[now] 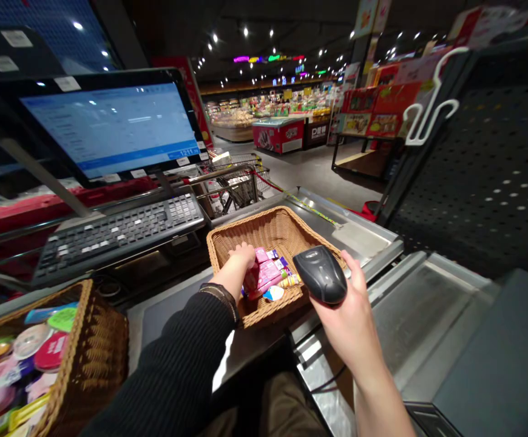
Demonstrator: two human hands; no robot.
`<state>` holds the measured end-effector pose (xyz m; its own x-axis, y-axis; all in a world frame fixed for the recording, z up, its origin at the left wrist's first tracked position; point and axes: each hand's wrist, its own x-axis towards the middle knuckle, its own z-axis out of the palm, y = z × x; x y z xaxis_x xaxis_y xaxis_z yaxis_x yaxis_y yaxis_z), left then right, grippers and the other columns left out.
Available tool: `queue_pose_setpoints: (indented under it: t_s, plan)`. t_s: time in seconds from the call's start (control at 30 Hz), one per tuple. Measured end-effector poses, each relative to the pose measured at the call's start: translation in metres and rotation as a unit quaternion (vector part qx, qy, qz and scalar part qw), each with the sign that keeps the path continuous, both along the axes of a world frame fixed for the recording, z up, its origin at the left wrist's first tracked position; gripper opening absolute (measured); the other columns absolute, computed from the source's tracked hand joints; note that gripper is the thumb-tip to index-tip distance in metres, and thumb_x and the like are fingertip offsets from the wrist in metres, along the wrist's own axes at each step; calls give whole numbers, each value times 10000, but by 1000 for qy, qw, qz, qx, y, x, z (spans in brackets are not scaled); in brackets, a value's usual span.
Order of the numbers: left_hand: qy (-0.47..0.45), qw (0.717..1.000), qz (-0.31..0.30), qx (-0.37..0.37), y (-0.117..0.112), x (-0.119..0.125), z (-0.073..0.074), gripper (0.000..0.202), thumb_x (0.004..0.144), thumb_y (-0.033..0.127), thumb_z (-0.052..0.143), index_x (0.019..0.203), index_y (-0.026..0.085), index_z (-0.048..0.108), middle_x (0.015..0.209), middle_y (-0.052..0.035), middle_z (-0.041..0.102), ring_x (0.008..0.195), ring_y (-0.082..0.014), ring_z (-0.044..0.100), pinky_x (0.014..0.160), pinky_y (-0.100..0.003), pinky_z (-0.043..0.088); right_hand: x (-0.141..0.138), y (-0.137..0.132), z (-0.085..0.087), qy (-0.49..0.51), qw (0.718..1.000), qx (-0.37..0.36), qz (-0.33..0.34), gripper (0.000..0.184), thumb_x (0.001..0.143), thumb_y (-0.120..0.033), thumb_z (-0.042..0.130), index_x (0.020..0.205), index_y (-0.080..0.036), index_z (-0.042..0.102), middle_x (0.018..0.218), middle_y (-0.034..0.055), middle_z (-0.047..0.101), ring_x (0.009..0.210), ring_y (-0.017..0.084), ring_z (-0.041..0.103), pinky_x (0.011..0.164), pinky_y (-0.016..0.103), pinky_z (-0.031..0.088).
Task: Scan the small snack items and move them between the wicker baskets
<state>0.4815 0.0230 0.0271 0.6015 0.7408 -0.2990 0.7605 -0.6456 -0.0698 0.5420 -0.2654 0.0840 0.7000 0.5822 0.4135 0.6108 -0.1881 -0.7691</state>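
A wicker basket stands on the metal counter in front of me. Several pink packets with purple ends lie inside it, next to a yellow tube-shaped item and a blue-and-white piece. My left hand reaches over the near left of the basket, beside the pink packets. Its fingers point down and away, so whether they grip anything is hidden. Above the basket's right side, my right hand is wrapped round a black barcode scanner, which covers part of the rim.
A second wicker basket at the lower left is filled with colourful packaged goods. Behind it are a keyboard and a lit monitor. A shopping cart stands beyond the counter. A metal counter section lies right, beneath a perforated black panel.
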Motion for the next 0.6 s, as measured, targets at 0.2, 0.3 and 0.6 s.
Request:
queue_pose_setpoints:
  t_s: [0.2,0.3,0.6]
  plan:
    - [12,999,33,-15,3,2,-1,753,680,361,822,1345,172,526,1440,-246,480,1310,-407,496,945,-482,501,-1,3,-1,-5,1000,0,6,339,859,-380,612,1103,-161,695,1574,166,345,1472,349,345,1214,552,290]
    - [11,999,25,-25,-1,3,6,748,663,320,850,1326,167,540,1441,-238,477,1310,-401,503,955,-472,508,-2,2,3,-3,1000,-3,10,361,852,-394,614,1106,-152,700,1574,174,341,1465,363,353,1211,558,291]
    - [-55,994,-89,11,-25,-25,76,451,811,269,758,1220,191,585,1393,-170,511,1354,-341,443,1075,-574,395,-12,5,16,-17,999,29,41,364,852,-404,630,1085,-134,702,1534,200,379,1458,356,359,1216,544,287]
